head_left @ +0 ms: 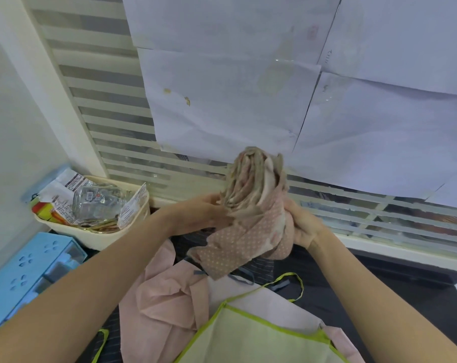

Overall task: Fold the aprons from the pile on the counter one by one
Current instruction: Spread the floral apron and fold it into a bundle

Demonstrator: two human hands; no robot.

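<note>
Mid-frame, above pile: polka-dot apron (251,218) bunched up, held off counter. I see left hand (203,213) gripping its left side, right hand (304,226) clamped on right (fingers half buried). Step, I'd say: pickup. Next: find corners, shake flat. Green-trimmed apron (261,334) waiting at bottom.

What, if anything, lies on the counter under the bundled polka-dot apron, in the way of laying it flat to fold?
The polka-dot apron is held up by the left hand and right hand. Beneath it, the plain pink apron and green-trimmed apron cover the dark counter.
</note>
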